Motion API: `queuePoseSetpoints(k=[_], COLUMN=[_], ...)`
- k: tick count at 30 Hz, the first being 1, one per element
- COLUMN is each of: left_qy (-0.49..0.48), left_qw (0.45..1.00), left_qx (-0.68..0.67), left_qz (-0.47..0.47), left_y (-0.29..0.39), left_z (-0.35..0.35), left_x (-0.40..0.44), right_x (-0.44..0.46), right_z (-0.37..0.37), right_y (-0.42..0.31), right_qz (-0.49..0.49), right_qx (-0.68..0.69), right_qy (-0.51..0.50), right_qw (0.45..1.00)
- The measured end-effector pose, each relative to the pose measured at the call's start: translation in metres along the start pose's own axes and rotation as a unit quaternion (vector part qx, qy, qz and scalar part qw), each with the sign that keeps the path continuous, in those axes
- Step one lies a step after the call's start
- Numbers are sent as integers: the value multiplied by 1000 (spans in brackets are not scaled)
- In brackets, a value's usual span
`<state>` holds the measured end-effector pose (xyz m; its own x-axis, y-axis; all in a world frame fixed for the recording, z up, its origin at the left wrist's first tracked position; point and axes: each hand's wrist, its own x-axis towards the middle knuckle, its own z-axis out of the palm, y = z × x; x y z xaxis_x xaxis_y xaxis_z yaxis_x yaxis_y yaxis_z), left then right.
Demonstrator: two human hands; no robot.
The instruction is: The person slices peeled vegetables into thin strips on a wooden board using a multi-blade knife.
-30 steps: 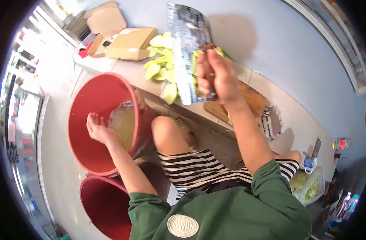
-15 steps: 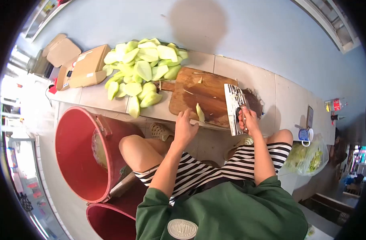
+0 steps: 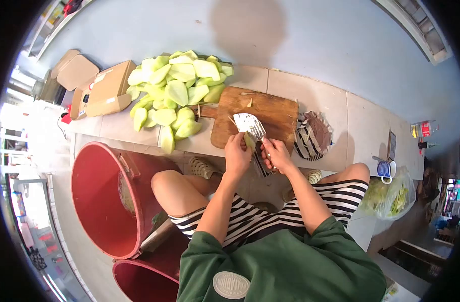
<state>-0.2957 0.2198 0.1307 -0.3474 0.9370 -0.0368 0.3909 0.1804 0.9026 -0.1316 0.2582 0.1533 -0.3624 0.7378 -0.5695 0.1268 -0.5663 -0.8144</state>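
My right hand (image 3: 275,154) is closed around the handle of a broad-bladed knife (image 3: 247,122), which hangs over the front part of the wooden cutting board (image 3: 270,105). Its shiny blade points away from me and to the left. My left hand (image 3: 237,153) pinches a small pale green fruit piece (image 3: 249,141) against or right beside the blade; the fingers partly cover it. Left of the board lies a big heap of peeled, light green fruit slices (image 3: 177,93), perhaps green mango. A few thin scraps lie on the wood.
A striped cloth bundle (image 3: 313,136) sits right of the board. Farther right are a phone (image 3: 391,146), a blue mug (image 3: 386,168), a bottle (image 3: 424,129) and a plastic bag of greens (image 3: 391,196). An open cardboard box (image 3: 109,90) stands left; red bins (image 3: 101,196) stand below.
My right hand has brought the knife left from the board's right end to its middle. My left hand has picked up the small fruit piece from the board's front edge.
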Motion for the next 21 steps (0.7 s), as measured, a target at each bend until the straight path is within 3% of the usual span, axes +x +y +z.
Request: queuePoseSetpoints(k=[4, 7, 9, 11, 12, 13, 14, 15, 16, 18, 20, 21], left_qy=[76, 186, 277, 382, 414, 433, 450, 469, 467, 471, 574, 612], left_qw=[996, 971, 935, 837, 813, 798, 789, 799, 812, 836, 808, 778], left_qx=[-18, 22, 121, 205, 225, 256, 303, 298, 319, 277, 132, 136], left_qz=[51, 149, 184, 334, 341, 331, 287, 231, 142, 49, 13, -30], left_y=[35, 82, 133, 136, 135, 131, 118, 91, 65, 6, -29, -24], left_z=[-52, -123, -182, -232, -257, -280, -306, -329, -352, -388, -408, -410], left_x=[-8, -28, -58, -73, -87, -99, -109, -114, -123, -150, -178, -188], right_x=[-23, -55, -88, -112, -114, -116, -122, -123, -118, -119, -128, -133], right_z=[36, 91, 140, 192, 222, 252, 275, 293, 312, 324, 315, 302], right_y=[-43, -83, -112, -123, -122, -121, -131, -136, -128, -119, -122, -133], right_qz=[-71, -228, -280, -370, -447, -521, -516, -405, -414, -425, -492, -430], right_qx=[-4, -13, 12, -9, -34, -56, -94, -188, -185, -181, -124, -144], right_qy=[-38, -88, -127, -188, -175, -155, -180, -228, -230, -227, -188, -225], right_qw=[997, 970, 952, 910, 877, 838, 832, 865, 861, 858, 841, 863])
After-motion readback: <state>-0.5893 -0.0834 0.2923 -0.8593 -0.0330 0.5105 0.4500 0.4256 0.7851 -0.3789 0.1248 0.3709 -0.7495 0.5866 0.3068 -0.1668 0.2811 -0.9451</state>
